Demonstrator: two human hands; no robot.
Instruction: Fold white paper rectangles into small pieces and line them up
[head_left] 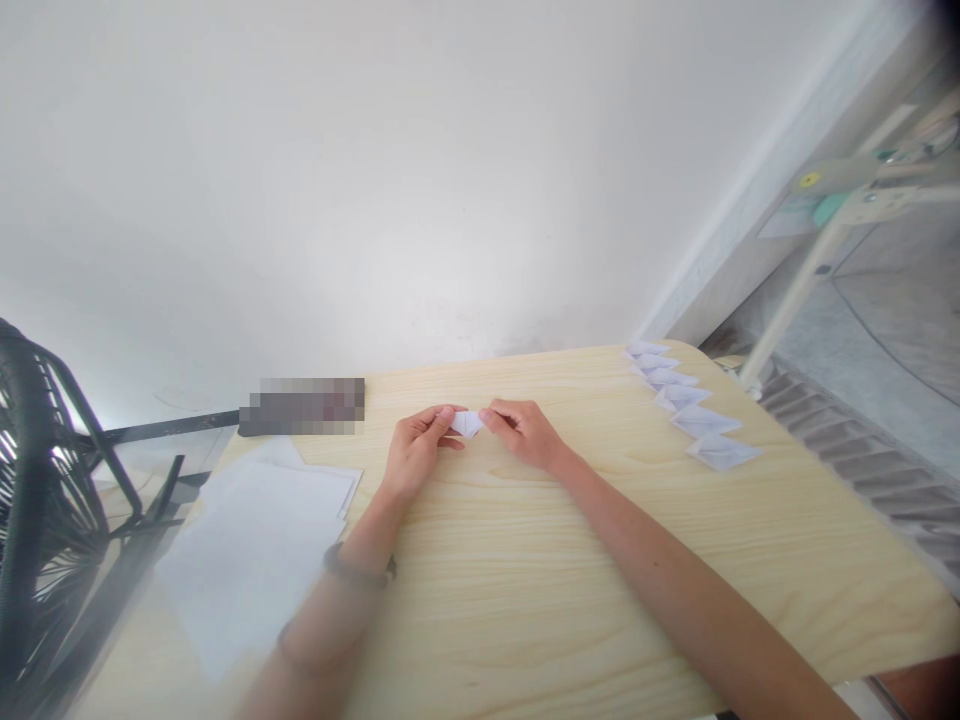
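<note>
A small piece of folded white paper (467,424) is held just above the middle of the table, stretched between both hands. My left hand (420,440) pinches its left end between thumb and fingers. At the right end, my right hand (521,430) grips it with thumb and curled forefinger. A crease runs down the paper's middle, and its lower edge comes to a point. Along the right side of the table stands a row of several folded white paper boats (709,418).
Loose white sheets (255,540) lie on the left of the wooden table (480,600). Behind them is a blurred-out dark object (304,407). A black woven chair (45,520) stands at the left, a white wall (420,180) rises behind, and a pale metal frame (802,280) is at the right.
</note>
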